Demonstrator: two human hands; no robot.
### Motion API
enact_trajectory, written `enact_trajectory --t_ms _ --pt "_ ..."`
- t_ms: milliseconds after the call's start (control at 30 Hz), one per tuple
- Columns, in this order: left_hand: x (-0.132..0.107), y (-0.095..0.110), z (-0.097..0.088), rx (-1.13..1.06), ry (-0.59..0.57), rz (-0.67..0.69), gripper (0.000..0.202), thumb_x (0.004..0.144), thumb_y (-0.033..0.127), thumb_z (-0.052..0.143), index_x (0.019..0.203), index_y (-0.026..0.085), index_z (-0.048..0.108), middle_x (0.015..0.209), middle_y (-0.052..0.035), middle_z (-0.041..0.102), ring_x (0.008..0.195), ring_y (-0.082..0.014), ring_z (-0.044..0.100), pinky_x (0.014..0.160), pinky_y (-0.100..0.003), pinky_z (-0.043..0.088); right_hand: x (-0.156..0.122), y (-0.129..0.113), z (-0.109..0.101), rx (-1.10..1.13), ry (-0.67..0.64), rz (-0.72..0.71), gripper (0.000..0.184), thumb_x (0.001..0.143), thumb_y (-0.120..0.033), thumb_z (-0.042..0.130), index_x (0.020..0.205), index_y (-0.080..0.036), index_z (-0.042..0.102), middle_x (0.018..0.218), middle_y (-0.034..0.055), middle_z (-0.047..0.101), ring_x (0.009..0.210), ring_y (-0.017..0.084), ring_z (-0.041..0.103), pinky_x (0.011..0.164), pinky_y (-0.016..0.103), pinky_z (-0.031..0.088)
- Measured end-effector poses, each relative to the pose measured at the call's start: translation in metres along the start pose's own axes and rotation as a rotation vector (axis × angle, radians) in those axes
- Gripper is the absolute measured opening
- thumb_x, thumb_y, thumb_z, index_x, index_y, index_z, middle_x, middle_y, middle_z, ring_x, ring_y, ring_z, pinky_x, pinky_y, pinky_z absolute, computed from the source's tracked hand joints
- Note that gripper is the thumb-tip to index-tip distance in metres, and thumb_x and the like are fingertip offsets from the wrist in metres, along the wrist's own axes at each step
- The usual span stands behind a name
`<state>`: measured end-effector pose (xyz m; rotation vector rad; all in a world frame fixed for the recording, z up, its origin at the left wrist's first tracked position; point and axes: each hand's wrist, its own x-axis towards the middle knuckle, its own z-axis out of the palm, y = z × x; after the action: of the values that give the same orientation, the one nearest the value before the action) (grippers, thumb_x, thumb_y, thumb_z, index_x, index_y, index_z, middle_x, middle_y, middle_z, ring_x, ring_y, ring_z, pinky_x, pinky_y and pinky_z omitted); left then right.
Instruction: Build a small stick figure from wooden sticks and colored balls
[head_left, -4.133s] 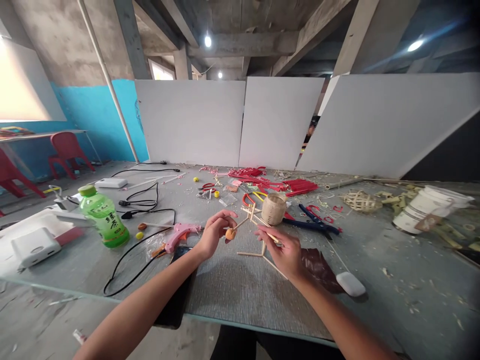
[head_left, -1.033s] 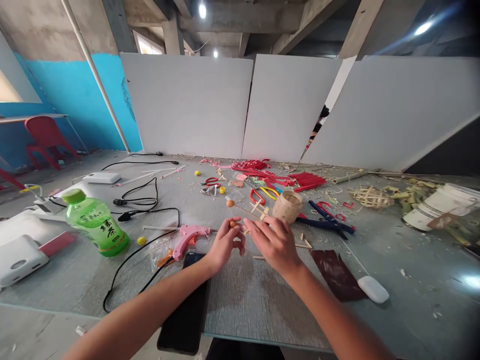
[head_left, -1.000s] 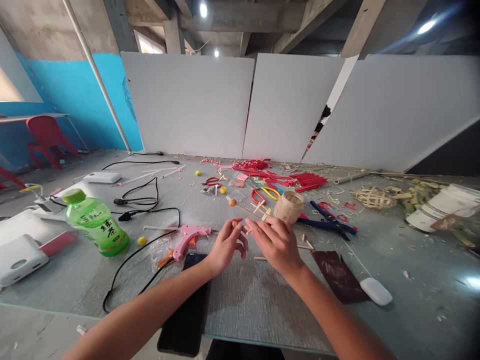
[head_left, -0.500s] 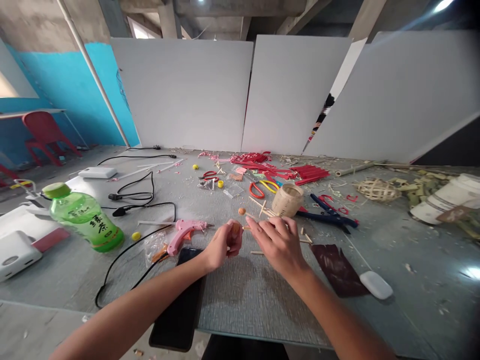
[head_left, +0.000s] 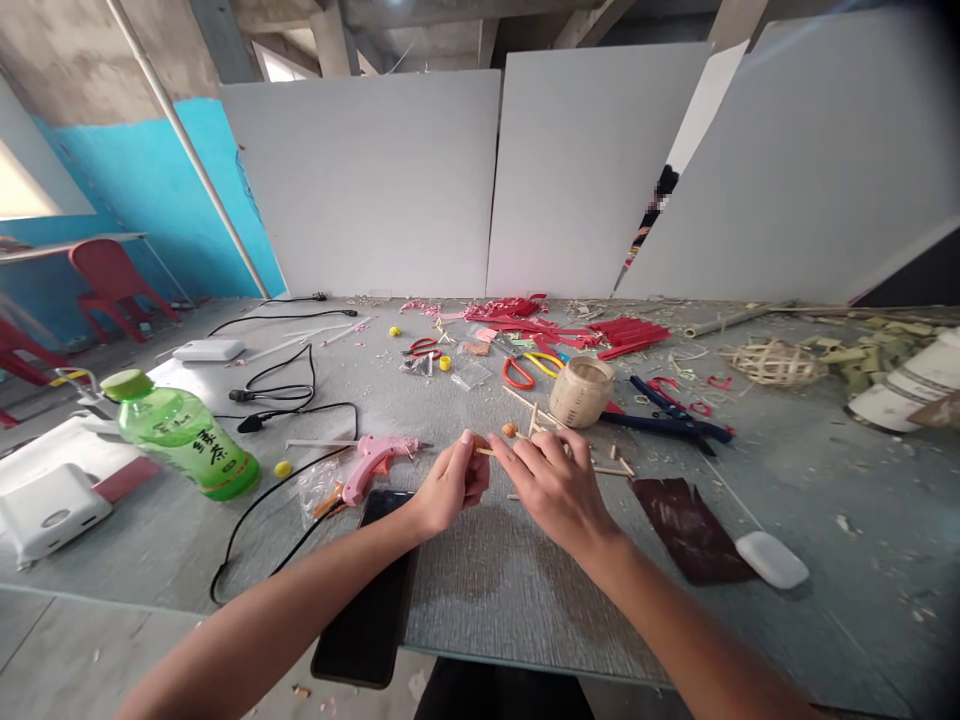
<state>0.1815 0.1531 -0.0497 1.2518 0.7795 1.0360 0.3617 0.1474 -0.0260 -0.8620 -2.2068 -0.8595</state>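
Note:
My left hand (head_left: 454,485) is closed, its fingertips pinching a small brown piece that they mostly cover. Thumb and index of my right hand (head_left: 553,490) are pinched on a thin wooden stick (head_left: 486,452), whose end meets the brown piece. Just beyond the right fingers shows a round orange-brown bead (head_left: 510,430); I cannot tell whether it is held or lies on the table. Behind the right hand stand a woven-looking bamboo cup (head_left: 582,392) and several loose sticks (head_left: 616,456). Left of my hands lies a pink glue gun (head_left: 379,462).
A black phone (head_left: 360,610) lies under my left forearm. Green bottle (head_left: 184,435) and black cables (head_left: 300,400) are at left. Blue-handled pliers (head_left: 675,425), brown sandpaper-like sheet (head_left: 690,530) and white case (head_left: 772,558) are at right. Red strips (head_left: 626,335) lie farther back.
The view has shifted slightly. My hands have come closer together at the stick. The bead has moved right, nearer the right fingers.

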Motion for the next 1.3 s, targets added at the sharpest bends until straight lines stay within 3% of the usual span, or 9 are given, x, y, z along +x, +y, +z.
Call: enact_trajectory --t_ms 233,500,700,767,833,900,967,1067,1300 --pt "-0.003 0.001 0.001 0.053 0.039 0.073 0.054 0.099 0.075 0.038 0.084 0.023 0.038 0.06 0.0088 0.036 0.049 -0.0081 0.029 0.043 -0.02 0.024 0.0 -0.001 0.002 -0.012 -0.011 0.009 0.033 0.103 -0.011 0.052 0.129 -0.015 0.071 0.082 0.0045 0.071 0.085 0.024 0.051 0.089 0.044 0.035" --pt "-0.004 -0.013 0.002 0.245 0.039 0.172 0.047 0.107 0.065 0.03 0.089 0.023 0.038 0.067 0.0066 0.043 0.054 -0.0097 0.036 0.05 -0.023 0.032 0.001 -0.005 0.003 -0.029 -0.024 0.009 0.028 0.103 -0.011 0.055 0.125 -0.01 0.072 0.083 0.0051 0.07 0.089 0.023 0.05 0.093 0.042 0.032" --pt "-0.006 -0.007 -0.007 0.564 0.081 0.247 0.049 0.112 0.055 0.018 0.087 0.022 0.043 0.064 0.0043 0.05 0.056 -0.0121 0.046 0.06 -0.027 0.039 0.001 -0.004 0.004 0.007 -0.008 0.038 0.026 0.103 -0.013 0.056 0.124 -0.013 0.072 0.082 0.0037 0.071 0.088 0.022 0.051 0.091 0.041 0.031" --pt "-0.008 0.0 -0.014 0.762 0.127 0.331 0.051 0.112 0.051 0.014 0.094 0.02 0.051 0.068 0.0021 0.056 0.058 -0.0132 0.052 0.062 -0.028 0.041 0.002 -0.003 0.002 0.037 0.027 0.049 0.023 0.103 -0.014 0.059 0.121 -0.016 0.073 0.077 0.0015 0.069 0.085 0.022 0.051 0.089 0.04 0.031" --pt "-0.007 0.006 -0.023 0.93 0.148 0.461 0.049 0.112 0.051 0.017 0.113 0.018 0.053 0.077 -0.0012 0.065 0.061 -0.0143 0.06 0.062 -0.028 0.045 0.003 -0.001 0.0 0.06 0.055 0.052 0.021 0.102 -0.015 0.061 0.119 -0.017 0.073 0.073 0.0002 0.067 0.084 0.021 0.051 0.088 0.039 0.031" --pt "-0.005 0.011 -0.031 1.058 0.087 0.624 0.049 0.11 0.054 0.026 0.133 0.016 0.046 0.091 -0.0057 0.071 0.067 -0.0159 0.068 0.062 -0.028 0.05 0.004 0.001 -0.002 0.076 0.066 0.05 0.019 0.102 -0.015 0.062 0.117 -0.016 0.073 0.074 0.0004 0.067 0.083 0.02 0.051 0.088 0.039 0.032" --pt "-0.001 0.016 -0.037 1.158 -0.015 0.76 0.049 0.11 0.053 0.03 0.14 0.015 0.04 0.097 -0.0084 0.074 0.075 -0.0178 0.074 0.064 -0.028 0.056 0.004 0.002 -0.002 0.09 0.065 0.043 0.018 0.101 -0.015 0.062 0.115 -0.014 0.073 0.075 0.0009 0.067 0.084 0.02 0.051 0.089 0.039 0.032" --pt "0.004 0.019 -0.041 1.286 -0.062 0.866 0.037 0.113 0.043 0.025 0.131 0.016 0.045 0.092 -0.007 0.075 0.078 -0.0175 0.076 0.064 -0.027 0.058 0.004 0.003 -0.001 0.099 0.065 0.013 0.017 0.102 -0.014 0.061 0.113 -0.013 0.073 0.074 0.001 0.066 0.084 0.021 0.05 0.088 0.04 0.032" --pt "0.009 0.019 -0.04 1.524 0.147 1.079 0.039 0.115 0.039 0.021 0.104 0.017 0.052 0.075 -0.0024 0.07 0.061 -0.0131 0.068 0.049 -0.023 0.042 0.006 -0.01 -0.002 0.108 0.066 0.04 0.017 0.102 -0.014 0.059 0.111 -0.015 0.074 0.072 0.0011 0.064 0.081 0.021 0.048 0.084 0.038 0.032"
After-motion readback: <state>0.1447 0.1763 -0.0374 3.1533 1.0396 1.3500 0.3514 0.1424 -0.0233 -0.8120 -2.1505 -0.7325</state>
